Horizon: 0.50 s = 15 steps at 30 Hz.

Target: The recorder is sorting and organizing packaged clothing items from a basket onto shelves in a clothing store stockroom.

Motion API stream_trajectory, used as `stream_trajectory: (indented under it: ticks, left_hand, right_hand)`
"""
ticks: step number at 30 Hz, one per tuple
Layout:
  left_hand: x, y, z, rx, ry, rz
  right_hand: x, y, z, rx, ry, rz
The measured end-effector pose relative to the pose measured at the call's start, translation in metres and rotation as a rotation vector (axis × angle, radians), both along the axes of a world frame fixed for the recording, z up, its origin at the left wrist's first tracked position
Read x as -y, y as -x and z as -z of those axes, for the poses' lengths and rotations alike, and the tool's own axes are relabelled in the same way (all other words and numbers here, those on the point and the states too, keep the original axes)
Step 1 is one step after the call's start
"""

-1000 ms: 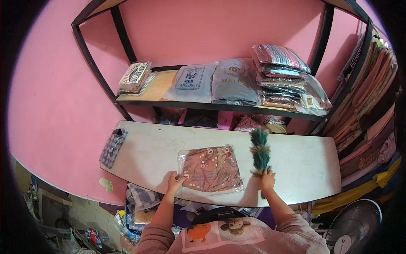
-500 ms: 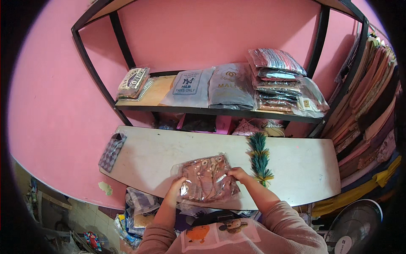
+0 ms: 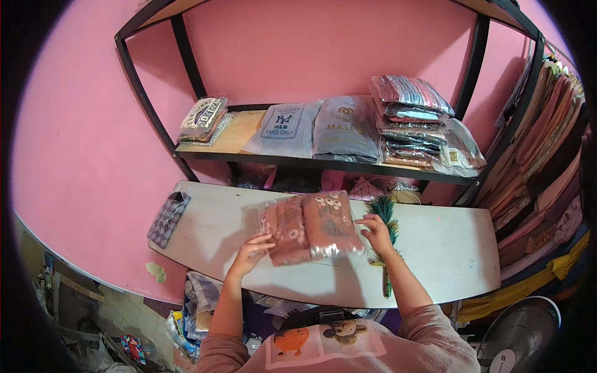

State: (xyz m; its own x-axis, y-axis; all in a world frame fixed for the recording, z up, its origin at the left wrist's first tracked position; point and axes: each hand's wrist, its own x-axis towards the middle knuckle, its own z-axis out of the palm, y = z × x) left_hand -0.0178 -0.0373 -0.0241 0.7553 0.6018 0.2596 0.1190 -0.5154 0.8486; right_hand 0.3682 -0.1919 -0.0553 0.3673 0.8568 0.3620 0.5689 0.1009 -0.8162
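A clear plastic packet with folded brownish-pink patterned cloth (image 3: pixel 333 230) is over the middle of the white table, its shadow falling toward me. My left hand (image 3: pixel 252 252) is at the packet's lower left corner, fingers stretched out against the film. Just off the right edge, my right hand (image 3: pixel 377 233) has its fingers apart and nothing in them. Close behind the right hand lies a green and yellow feather duster (image 3: pixel 383 214), its handle toward me. Whether the packet rests fully on the table, I cannot tell.
The white table (image 3: pixel 448 248) carries a grey checked packet (image 3: pixel 169 217) at its left end. Behind it a black-framed shelf (image 3: pixel 280 158) holds bagged clothes and a tall packet stack (image 3: pixel 410 121). Hanging garments (image 3: pixel 541 161) crowd the right; a fan (image 3: pixel 522 329) stands lower right.
The packet has been turned over and moved up and right; its folded side with a middle seam now shows. Both hands have loosened their grip, and the right has shifted toward the duster.
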Motion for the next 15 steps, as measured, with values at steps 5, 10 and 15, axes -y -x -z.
stream_trajectory:
  ticks: [5,10,15]
  left_hand:
    - [0.029,0.041,0.113,-0.508,-0.155,-0.172]
    - [0.068,0.012,0.132,-0.342,0.148,-0.366]
    - [0.074,0.015,0.152,-0.472,-0.042,-0.432]
  right_hand:
    - [0.060,0.003,0.051,0.310,0.434,0.569]
    - [0.107,0.015,0.116,0.240,0.712,0.611]
    - [0.078,0.036,0.113,0.196,0.356,0.370]
